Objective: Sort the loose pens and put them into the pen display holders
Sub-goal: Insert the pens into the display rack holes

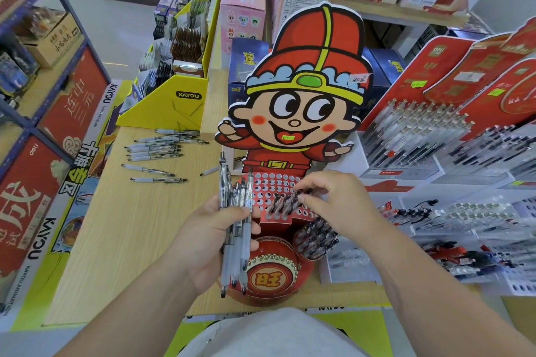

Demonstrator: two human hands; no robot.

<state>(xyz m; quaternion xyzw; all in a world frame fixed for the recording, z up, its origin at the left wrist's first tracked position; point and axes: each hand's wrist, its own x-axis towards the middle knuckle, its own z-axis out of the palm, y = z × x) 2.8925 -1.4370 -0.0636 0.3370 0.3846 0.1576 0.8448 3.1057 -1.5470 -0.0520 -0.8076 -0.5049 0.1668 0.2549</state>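
Grips a bundle of clear pens [232,258] upright in the left hand [211,240] at lower centre of the frame, fingers [240,211] curled tight round the barrels. Pinches the top end of a dark pen [300,193] with the right hand [333,203] just right of centre, slanted into the red holed holder [272,182] below the cartoon cut-out [301,95]. Shows more loose pens [153,148] lying on the worktop [130,226] at middle left, well apart from both hands, and a round cup [316,238] of dark pens just beside the holder, toward lower right.

Likely to go wrong in a few ways. Could miss or jam the hole, given the neighbouring dark pens leaning across the rows and crowding it. Could knock those leaning pens, or tip what looks like a light cardboard holder, by pressing down off-centre. Could shed a pen from the bundle, held at mid-barrel with uneven ends, if gripped more loosely while attending to the right. Could also mix types, putting clear pens among the dark ones.
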